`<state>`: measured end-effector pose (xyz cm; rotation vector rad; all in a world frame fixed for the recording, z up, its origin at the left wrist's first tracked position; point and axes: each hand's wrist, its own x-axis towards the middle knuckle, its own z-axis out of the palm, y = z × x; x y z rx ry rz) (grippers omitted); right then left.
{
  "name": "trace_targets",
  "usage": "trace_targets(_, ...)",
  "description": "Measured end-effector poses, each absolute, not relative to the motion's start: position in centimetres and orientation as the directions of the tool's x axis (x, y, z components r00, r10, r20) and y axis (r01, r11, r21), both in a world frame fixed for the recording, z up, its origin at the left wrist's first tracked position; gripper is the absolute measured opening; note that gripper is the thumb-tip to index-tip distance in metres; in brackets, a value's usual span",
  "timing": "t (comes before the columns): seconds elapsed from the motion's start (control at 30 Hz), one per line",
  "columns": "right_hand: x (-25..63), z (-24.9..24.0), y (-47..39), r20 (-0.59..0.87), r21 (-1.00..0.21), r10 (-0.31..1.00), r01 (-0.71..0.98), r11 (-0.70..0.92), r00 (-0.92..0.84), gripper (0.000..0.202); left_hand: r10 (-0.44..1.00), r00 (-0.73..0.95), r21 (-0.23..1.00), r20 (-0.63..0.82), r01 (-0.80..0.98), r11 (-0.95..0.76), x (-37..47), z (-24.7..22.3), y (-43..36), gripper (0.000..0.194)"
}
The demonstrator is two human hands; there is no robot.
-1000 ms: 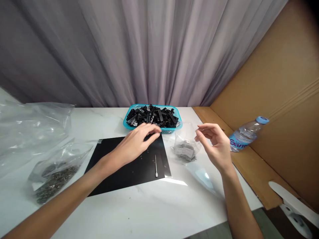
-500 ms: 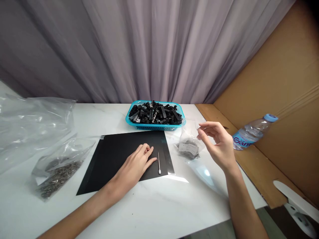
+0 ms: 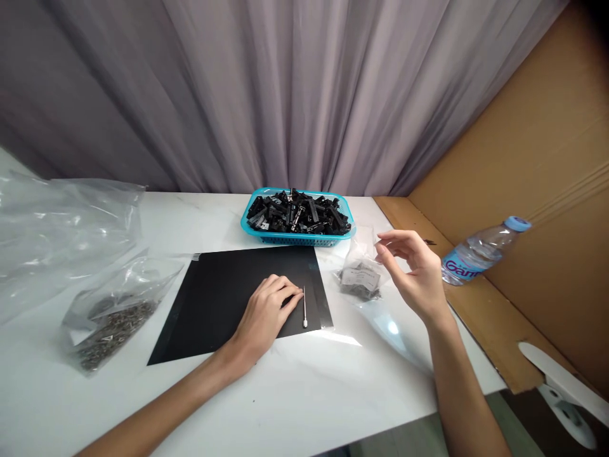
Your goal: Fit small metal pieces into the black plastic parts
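On the black mat (image 3: 223,292) lies a thin metal rod (image 3: 305,308) with a pale knob at its near end. My left hand (image 3: 269,311) rests on the mat, thumb and forefinger closed at the rod's far tip. My right hand (image 3: 413,270) is raised beside a small clear bag (image 3: 362,279) with a white label and dark small parts inside. Its thumb and forefinger are nearly together near the bag's upper edge; whatever sits between them is too small to make out.
Behind the mat stands a blue basket (image 3: 297,240) heaped with black plastic and metal pieces. A clear bag of small metal parts (image 3: 114,333) and a large plastic bag (image 3: 71,222) lie left. A water bottle (image 3: 480,251) leans by the cardboard wall (image 3: 542,165) at right.
My left hand has shifted right, and its thumb and forefinger have come together at the rod's tip, which has turned slightly. The right hand has barely moved.
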<state>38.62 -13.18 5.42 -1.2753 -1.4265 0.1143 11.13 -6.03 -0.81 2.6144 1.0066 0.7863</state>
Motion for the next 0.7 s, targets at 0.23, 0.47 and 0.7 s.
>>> trace_targets(0.23, 38.9, 5.4, -13.1, 0.655, -0.674, 0.712, 0.622, 0.399, 0.254, 0.017, 0.637, 0.638, 0.167, 0.433, 0.638, -0.752, 11.3, -0.9, -6.0, 0.029)
trace_targets(0.47, 38.9, 5.4, -13.1, 0.664, -0.656, 0.706, 0.645, 0.393, 0.246, 0.017, 0.733, 0.577, 0.378, 0.360, 0.629, -0.680, 8.4, 0.3, -3.9, 0.026)
trace_targets(0.7, 38.8, 5.5, -13.1, 0.678, -0.630, 0.700, 0.666, 0.398, 0.223, 0.015, 0.653, 0.656, 0.374, 0.379, 0.537, -0.756, 7.2, -0.9, -4.1, 0.035)
